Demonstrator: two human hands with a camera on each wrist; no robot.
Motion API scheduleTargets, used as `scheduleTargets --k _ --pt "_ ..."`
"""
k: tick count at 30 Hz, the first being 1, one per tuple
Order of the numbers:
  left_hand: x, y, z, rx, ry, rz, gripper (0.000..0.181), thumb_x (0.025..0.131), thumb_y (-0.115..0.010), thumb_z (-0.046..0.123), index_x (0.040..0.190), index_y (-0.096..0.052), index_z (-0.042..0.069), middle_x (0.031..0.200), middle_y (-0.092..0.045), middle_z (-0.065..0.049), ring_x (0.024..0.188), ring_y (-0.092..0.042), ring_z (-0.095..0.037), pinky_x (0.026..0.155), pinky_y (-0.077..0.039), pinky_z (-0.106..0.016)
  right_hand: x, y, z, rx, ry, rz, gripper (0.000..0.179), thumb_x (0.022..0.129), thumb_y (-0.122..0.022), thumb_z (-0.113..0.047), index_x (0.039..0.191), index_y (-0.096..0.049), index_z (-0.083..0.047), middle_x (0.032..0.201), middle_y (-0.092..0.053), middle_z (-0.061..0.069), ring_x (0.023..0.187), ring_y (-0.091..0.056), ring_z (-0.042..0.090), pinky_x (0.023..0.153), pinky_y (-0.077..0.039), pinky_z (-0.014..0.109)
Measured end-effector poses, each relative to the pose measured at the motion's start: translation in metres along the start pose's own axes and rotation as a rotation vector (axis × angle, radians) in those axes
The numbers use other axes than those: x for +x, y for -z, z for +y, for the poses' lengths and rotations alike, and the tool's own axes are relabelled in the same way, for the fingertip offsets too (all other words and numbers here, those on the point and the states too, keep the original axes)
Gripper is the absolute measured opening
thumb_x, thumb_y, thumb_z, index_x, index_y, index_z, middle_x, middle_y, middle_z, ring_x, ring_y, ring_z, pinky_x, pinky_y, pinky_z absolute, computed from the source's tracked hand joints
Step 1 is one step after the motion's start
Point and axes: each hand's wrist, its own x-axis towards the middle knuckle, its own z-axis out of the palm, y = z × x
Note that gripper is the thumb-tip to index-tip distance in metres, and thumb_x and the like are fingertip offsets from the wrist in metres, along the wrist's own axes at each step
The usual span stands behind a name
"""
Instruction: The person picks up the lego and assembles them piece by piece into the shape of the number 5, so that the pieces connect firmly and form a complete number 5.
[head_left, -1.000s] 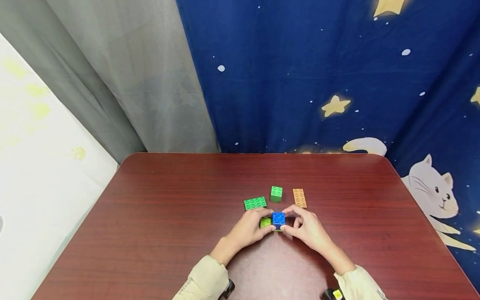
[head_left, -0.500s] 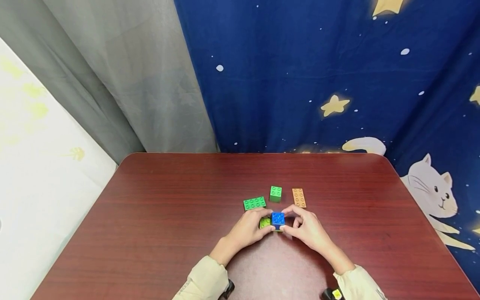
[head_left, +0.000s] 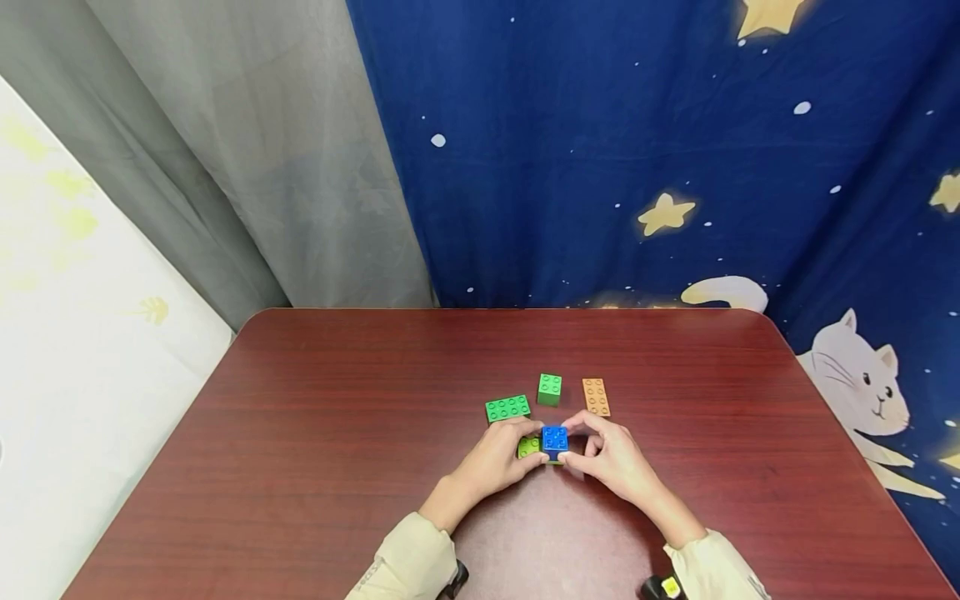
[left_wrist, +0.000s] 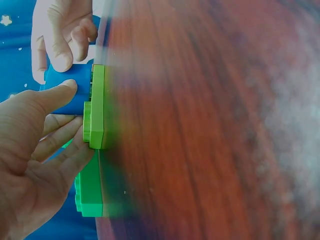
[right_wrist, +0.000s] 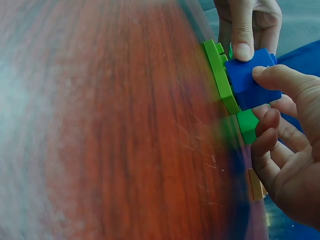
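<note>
A square blue toy brick (head_left: 555, 439) sits over the right end of a flat lime-green brick (head_left: 528, 447) on the table. My left hand (head_left: 495, 454) pinches the blue brick from the left, thumb on its near side. From the right, my right hand (head_left: 617, 460) pinches the same brick between thumb and index finger. In the right wrist view the blue brick (right_wrist: 252, 80) looks slightly tilted against the lime-green brick (right_wrist: 220, 77); whether it is fully seated I cannot tell. Both thumbs lie on its near face in the left wrist view, where the lime-green brick (left_wrist: 97, 110) stays visible below.
Beyond the hands lie a flat green brick (head_left: 507, 407), a small green square brick (head_left: 549, 389) and a flat orange brick (head_left: 596, 397). They stand on a reddish-brown table (head_left: 337, 433), with a blue curtain (head_left: 570, 167) behind its far edge.
Both hands keep their grip on the blue brick with no visible movement on the table. The whole view has shifted very slightly.
</note>
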Motion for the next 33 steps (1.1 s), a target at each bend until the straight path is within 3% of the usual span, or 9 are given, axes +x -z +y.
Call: scheduleTargets --k 5,11,19,26,33 --pt "0.0002 0.0001 -0.0001 0.008 -0.010 0.004 0.037 0.084 -0.071 0.021 0.112 -0.064 -0.002 0.104 -0.066 -0.008 0.098 -0.059 -0.013 0.086 -0.045 -0.024 0.0018 0.0004 0.0012 -0.013 0.013 -0.016 0.031 0.073 -0.080 -0.016 0.097 -0.062 -0.020 0.049 -0.048 -0.004 0.039 -0.039 0.002 0.036 -0.032 0.021" --pt "-0.0010 -0.0006 -0.0003 0.020 0.022 -0.010 0.037 0.083 -0.071 0.021 0.111 -0.065 -0.002 0.105 -0.066 -0.008 0.098 -0.060 -0.012 0.085 -0.046 -0.023 0.0049 0.0005 0.0013 -0.042 0.028 -0.032 0.029 0.072 -0.080 -0.014 0.095 -0.063 -0.017 0.058 -0.053 -0.005 0.041 -0.040 0.002 0.037 -0.034 0.022" --pt "0.0006 -0.0022 0.0026 0.068 0.037 -0.024 0.036 0.084 -0.071 0.023 0.111 -0.065 0.001 0.107 -0.065 -0.006 0.100 -0.059 -0.013 0.086 -0.046 -0.025 0.0051 -0.0004 0.0029 -0.050 0.016 -0.015 0.030 0.070 -0.081 -0.011 0.092 -0.063 -0.018 0.057 -0.048 -0.004 0.038 -0.032 -0.002 0.036 -0.029 0.020" --pt "0.0016 -0.0053 0.0042 0.081 0.025 -0.013 0.034 0.083 -0.071 0.022 0.110 -0.065 0.001 0.105 -0.065 -0.006 0.099 -0.060 -0.013 0.085 -0.046 -0.025 0.0058 0.0003 0.0037 -0.104 0.039 -0.004 0.033 0.067 -0.083 -0.009 0.090 -0.062 -0.021 0.075 -0.060 -0.003 0.042 -0.031 -0.001 0.039 -0.029 0.019" --pt "0.0019 -0.0008 0.0061 0.071 0.046 -0.043 0.036 0.082 -0.073 0.019 0.111 -0.064 -0.001 0.107 -0.064 -0.007 0.100 -0.058 -0.013 0.085 -0.046 -0.025 0.0061 -0.0018 0.0060 -0.110 0.055 0.000 0.034 0.067 -0.083 -0.011 0.091 -0.062 -0.021 0.071 -0.059 -0.001 0.042 -0.030 -0.002 0.039 -0.027 0.019"
